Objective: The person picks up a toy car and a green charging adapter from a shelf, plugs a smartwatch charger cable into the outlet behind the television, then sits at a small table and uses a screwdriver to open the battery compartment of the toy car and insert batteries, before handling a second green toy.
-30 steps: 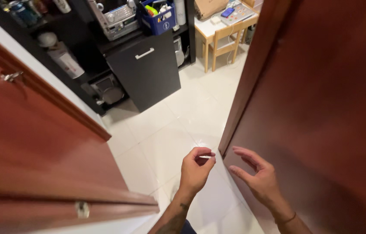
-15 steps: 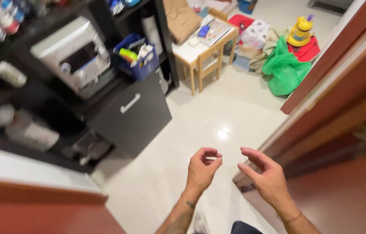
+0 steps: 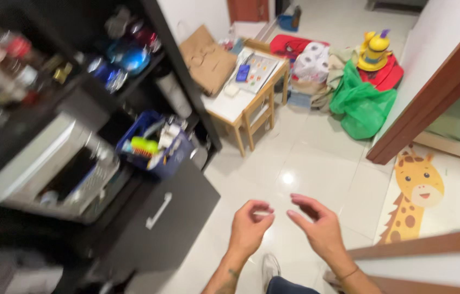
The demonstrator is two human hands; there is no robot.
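Swung away from the wooden door, the view now shows the left hand [image 3: 250, 227] pinching a small white thing [image 3: 261, 213] above the tiled floor [image 3: 306, 163], right hand [image 3: 319, 227] open beside it, best kept steady.

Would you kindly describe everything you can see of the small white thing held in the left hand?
The small white thing is a thin, pale sliver, pinched between the thumb and curled fingers of the left hand. Only a short end shows past the fingertips, lying roughly level; its kind and material are too small to tell. It is held in the air above the pale tiled floor. The right hand, fingers loosely spread, is close beside it but does not touch it.
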